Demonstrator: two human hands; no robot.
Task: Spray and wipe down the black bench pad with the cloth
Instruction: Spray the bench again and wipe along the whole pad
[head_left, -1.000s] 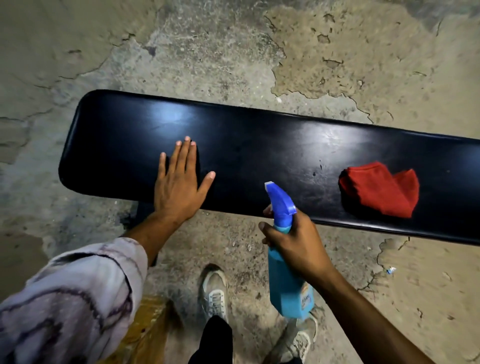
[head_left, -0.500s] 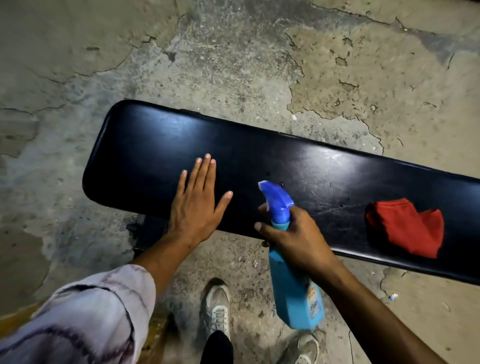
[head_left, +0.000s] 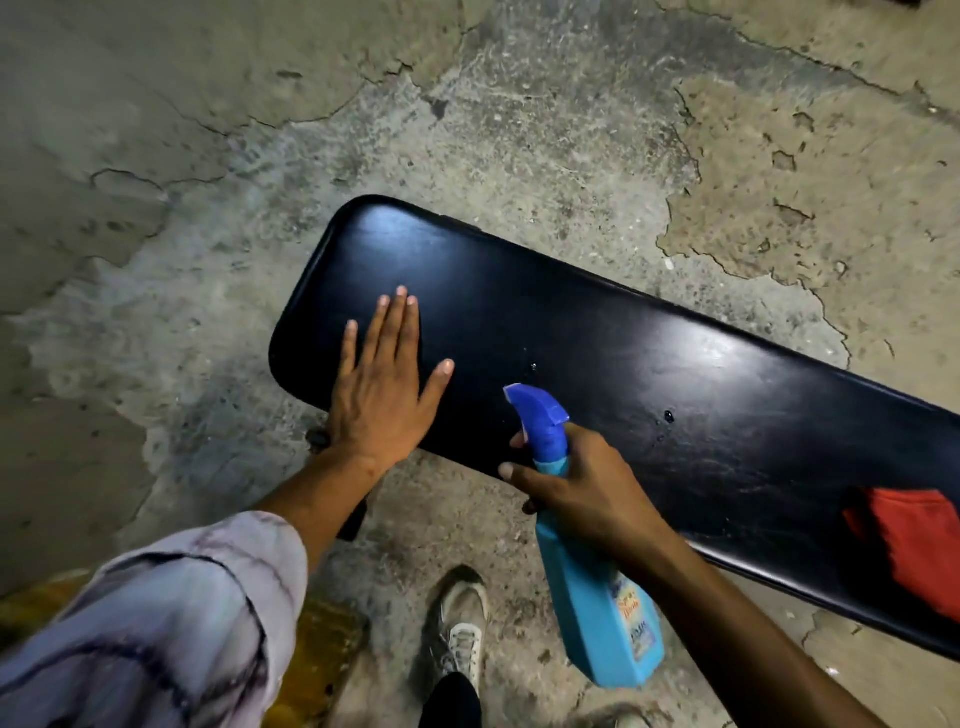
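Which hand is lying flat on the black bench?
The left hand, the one with the pale streaked sleeve, lies flat on the bench pad. The right hand grips the blue spray bottle instead.

We see the black bench pad (head_left: 597, 358) running across cracked concrete floor (head_left: 260, 156). At the pad's near-left end the left hand (head_left: 384, 395) lies flat. The right hand (head_left: 587, 488) grips a blue spray bottle (head_left: 597, 587) at its near edge. The red cloth (head_left: 914, 545) lies toward its right end.
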